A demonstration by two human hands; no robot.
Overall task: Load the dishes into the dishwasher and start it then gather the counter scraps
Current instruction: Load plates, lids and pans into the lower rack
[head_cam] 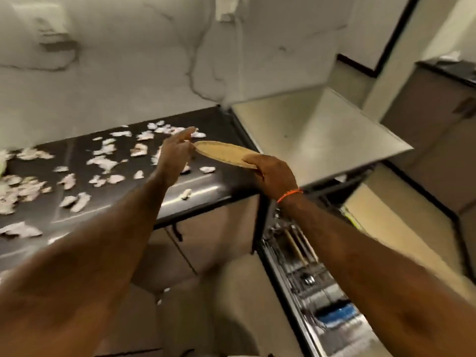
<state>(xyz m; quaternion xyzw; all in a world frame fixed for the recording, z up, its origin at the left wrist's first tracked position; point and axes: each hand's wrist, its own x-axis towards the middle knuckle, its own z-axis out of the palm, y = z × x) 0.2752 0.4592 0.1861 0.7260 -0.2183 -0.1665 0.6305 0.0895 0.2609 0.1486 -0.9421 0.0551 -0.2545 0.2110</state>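
Note:
A tan round plate point(221, 152) hangs tilted above the right end of the dark counter point(211, 184). My right hand point(273, 173), with an orange band at the wrist, grips its near right rim. My left hand point(176, 153) pinches the plate's left rim, index finger stretched out. Pale scraps point(103, 162) lie scattered over the counter to the left. Below right, the open dishwasher point(309, 279) shows metal racks with utensils and a blue item.
A marble wall point(128, 60) rises behind the counter. A pale steel surface point(316, 135) adjoins the counter on the right. Cabinet fronts point(206, 243) stand under the counter. A second dark counter point(448, 70) sits far right.

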